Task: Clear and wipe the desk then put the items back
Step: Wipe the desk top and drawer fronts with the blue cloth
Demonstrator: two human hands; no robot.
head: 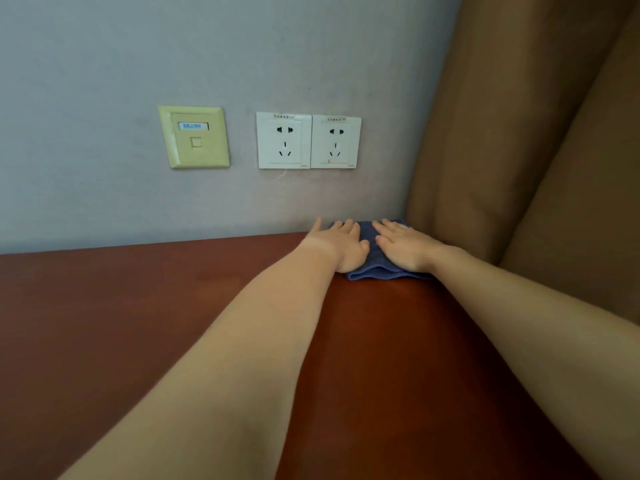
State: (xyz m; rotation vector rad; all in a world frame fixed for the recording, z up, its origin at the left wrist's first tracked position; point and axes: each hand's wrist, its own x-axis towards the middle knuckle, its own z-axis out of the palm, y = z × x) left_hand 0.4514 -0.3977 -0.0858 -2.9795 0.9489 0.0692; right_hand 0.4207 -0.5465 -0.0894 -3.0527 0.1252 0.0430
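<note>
A blue cloth (372, 270) lies flat on the red-brown desk (138, 323) at its far right corner, against the wall. My left hand (341, 244) presses on the cloth's left part with fingers straight and spread. Beside it my right hand (407, 245) lies flat on the right part, fingers pointing toward the wall. Both arms reach across the desk from the near edge. Most of the cloth is hidden under the hands.
A grey wall stands behind the desk with a yellowed network plate (194, 136) and two white power sockets (308, 142). A brown curtain (519, 133) hangs along the desk's right side, close to the cloth.
</note>
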